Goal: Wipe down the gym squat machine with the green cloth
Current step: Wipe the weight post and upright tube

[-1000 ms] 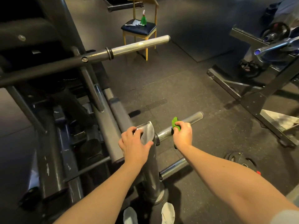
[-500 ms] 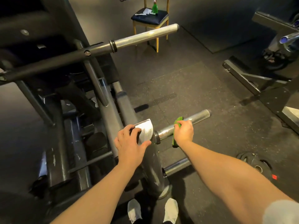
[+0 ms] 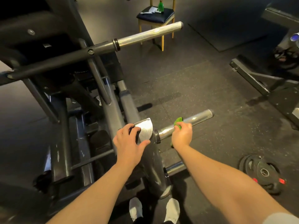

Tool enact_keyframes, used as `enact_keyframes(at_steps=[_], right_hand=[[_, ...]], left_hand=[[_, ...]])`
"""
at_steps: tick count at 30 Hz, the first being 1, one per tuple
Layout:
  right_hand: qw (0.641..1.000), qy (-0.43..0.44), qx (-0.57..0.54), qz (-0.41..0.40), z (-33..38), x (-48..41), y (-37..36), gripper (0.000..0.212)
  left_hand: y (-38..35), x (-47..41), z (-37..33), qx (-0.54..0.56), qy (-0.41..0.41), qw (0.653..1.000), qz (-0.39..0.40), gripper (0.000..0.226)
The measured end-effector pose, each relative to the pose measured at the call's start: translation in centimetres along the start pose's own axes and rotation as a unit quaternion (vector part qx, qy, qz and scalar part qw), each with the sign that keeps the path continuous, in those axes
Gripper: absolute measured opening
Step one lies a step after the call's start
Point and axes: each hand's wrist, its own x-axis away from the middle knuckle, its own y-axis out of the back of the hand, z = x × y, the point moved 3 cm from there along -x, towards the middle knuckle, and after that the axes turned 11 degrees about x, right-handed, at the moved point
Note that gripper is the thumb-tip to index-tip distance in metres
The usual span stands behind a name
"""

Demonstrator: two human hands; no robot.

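1. squat machine (image 3: 111,109): dark steel frame, fills the left half of the scene.
2. upright post (image 3: 153,168): near centre, topped by a silver cap (image 3: 145,130).
3. left hand (image 3: 129,140): fingers curled over the cap's left edge, thumb spread along its near edge, gripping.
4. chrome peg (image 3: 199,116): juts right from the post.
5. green cloth (image 3: 178,121): wrapped on the peg about midway along.
6. right hand (image 3: 182,135): curled round cloth and peg together.
7. weight plate (image 3: 262,172): flat on the floor, near right.
8. chair (image 3: 155,17): far centre; green bottle (image 3: 160,5) upright on its seat.
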Motion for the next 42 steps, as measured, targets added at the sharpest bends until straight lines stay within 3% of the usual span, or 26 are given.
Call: enact_keyframes(at_steps=[4, 7, 9, 13, 18, 20, 22, 25, 27, 33, 42], right_hand=[[0.987, 0.005, -0.148, 0.065, 1.4, 4.6, -2.6, 0.015], [0.976, -0.017, -0.200, 0.083, 1.8, 7.2, -3.8, 0.018], [0.973, -0.038, -0.190, 0.125, 0.8, 7.8, -3.5, 0.016], [0.974, 0.011, -0.127, 0.189, -2.1, 7.7, 0.0, 0.013], [0.961, 0.020, -0.145, 0.233, -3.7, 8.1, 4.6, 0.013], [0.952, 0.027, -0.156, 0.262, -3.9, 8.3, 5.4, 0.019], [0.937, 0.026, -0.177, 0.300, -3.9, 8.8, 5.8, 0.028], [0.918, 0.044, -0.166, 0.358, -3.9, 9.7, 6.0, 0.041], [0.914, 0.068, -0.143, 0.372, -4.1, 10.2, 6.1, 0.046], [0.913, 0.118, -0.111, 0.374, -5.0, 11.2, 6.6, 0.042], [0.892, 0.142, -0.039, 0.428, -6.8, 12.4, 7.0, 0.054]], left_hand=[[-0.1, -0.1, 0.0, -0.011, -0.004, 1.000, -0.007, 0.057], [0.0, -0.2, -0.1, -0.024, -0.006, 1.000, -0.011, 0.057], [0.0, -0.2, -0.2, -0.030, -0.010, 0.999, -0.008, 0.057], [-0.1, -0.1, -0.3, -0.042, -0.009, 0.999, 0.004, 0.055], [0.6, 2.9, -1.8, -0.002, -0.060, 0.997, -0.048, 0.031], [0.3, 4.4, -2.4, 0.051, -0.070, 0.996, 0.000, 0.018], [-1.0, 6.0, -2.0, 0.138, -0.031, 0.987, 0.082, 0.021], [-2.7, 8.3, -1.0, 0.223, 0.078, 0.952, 0.195, 0.056], [-3.3, 9.2, -0.8, 0.240, 0.105, 0.935, 0.240, 0.071], [-3.0, 10.1, -1.0, 0.272, 0.118, 0.933, 0.204, 0.015], [-2.5, 11.7, 0.0, 0.204, 0.170, 0.952, 0.153, 0.012]])
